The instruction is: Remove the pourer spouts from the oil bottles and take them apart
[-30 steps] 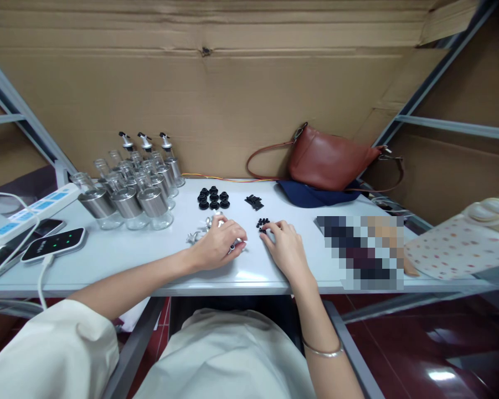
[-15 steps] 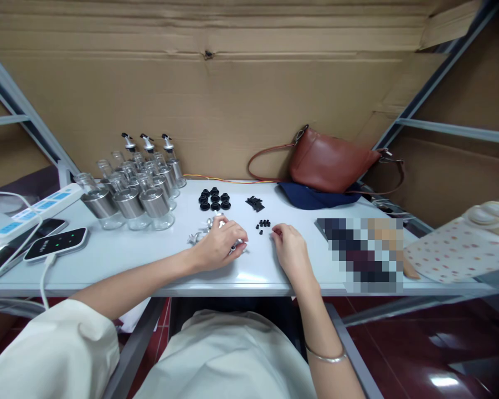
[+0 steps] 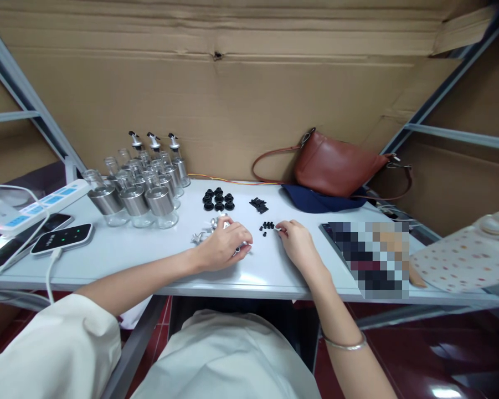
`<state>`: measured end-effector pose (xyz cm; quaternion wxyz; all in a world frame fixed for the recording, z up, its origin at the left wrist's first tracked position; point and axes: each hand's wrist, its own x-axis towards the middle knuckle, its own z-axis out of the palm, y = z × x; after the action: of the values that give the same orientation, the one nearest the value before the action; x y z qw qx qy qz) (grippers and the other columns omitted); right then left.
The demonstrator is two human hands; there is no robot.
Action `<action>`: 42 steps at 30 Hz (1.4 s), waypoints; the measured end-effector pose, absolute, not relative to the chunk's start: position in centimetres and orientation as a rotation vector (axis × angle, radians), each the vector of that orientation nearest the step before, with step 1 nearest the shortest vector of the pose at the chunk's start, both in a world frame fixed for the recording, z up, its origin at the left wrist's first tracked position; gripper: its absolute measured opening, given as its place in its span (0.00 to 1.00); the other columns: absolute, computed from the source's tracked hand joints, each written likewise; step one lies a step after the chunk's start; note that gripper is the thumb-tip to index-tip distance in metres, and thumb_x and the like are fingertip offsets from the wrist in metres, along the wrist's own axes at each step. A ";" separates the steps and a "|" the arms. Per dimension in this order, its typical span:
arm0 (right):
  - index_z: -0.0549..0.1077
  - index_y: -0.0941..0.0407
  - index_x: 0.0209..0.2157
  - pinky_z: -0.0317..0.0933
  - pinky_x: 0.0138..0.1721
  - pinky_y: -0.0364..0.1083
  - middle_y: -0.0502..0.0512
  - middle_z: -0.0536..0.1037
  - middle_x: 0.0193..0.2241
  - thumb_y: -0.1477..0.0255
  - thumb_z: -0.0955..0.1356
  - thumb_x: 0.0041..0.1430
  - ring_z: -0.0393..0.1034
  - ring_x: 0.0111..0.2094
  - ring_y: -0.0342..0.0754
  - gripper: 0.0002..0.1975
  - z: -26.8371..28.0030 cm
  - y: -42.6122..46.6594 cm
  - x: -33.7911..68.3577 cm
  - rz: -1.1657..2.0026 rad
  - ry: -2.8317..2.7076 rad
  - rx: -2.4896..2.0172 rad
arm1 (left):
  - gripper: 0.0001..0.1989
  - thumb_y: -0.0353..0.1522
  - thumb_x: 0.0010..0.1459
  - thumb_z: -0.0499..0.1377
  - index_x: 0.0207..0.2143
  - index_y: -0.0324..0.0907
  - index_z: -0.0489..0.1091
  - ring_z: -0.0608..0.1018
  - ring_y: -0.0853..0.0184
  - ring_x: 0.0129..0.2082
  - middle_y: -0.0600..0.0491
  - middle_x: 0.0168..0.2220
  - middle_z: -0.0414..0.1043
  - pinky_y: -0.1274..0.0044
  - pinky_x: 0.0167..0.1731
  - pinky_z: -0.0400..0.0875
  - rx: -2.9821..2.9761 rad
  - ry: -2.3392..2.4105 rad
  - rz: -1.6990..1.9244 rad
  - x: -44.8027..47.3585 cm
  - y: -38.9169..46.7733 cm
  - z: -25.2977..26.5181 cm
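My left hand (image 3: 224, 244) is curled over the table, closed around a small silver metal pourer spout (image 3: 237, 251) whose round end shows between the fingers. More silver spout pieces (image 3: 198, 238) lie beside and behind that hand, partly covered by it. My right hand (image 3: 297, 241) has thumb and forefinger pinched together at the right edge of a cluster of tiny black plugs (image 3: 268, 225). Whether a plug is between those fingertips I cannot make out. Farther back lie several black round stoppers (image 3: 218, 199) and a small pile of flat black pieces (image 3: 258, 205).
Several glass bottles with steel sleeves (image 3: 133, 202) stand at the left; some at the back carry pourers (image 3: 174, 141). A power strip (image 3: 44, 205) and a charging device (image 3: 62, 238) lie far left. A brown bag (image 3: 340, 166) rests on a navy cap (image 3: 315, 200); a dotted pouch (image 3: 461, 257) is at right.
The view has turned slightly, shifting everything a little to the right. My right fingertips have come up closer to the black plugs. My left hand keeps its hold on the metal spout.
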<state>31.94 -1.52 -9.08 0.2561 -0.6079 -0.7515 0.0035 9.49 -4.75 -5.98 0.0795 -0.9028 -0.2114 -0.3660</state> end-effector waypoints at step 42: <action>0.76 0.55 0.39 0.59 0.39 0.54 0.62 0.71 0.45 0.79 0.65 0.57 0.60 0.46 0.60 0.11 -8.9 -1.9 31.6 -0.213 -2.213 -1.396 | 0.03 0.30 0.64 0.48 0.40 0.41 0.55 0.73 0.72 0.26 0.53 0.31 0.71 0.78 0.30 0.68 -2.795 -0.570 -1.270 9.4 -4.4 -7.0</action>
<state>31.56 -1.91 -8.88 0.2554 -0.5142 -0.8150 -0.0784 9.41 -4.40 -7.04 0.0095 -0.8952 -0.1824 -0.4066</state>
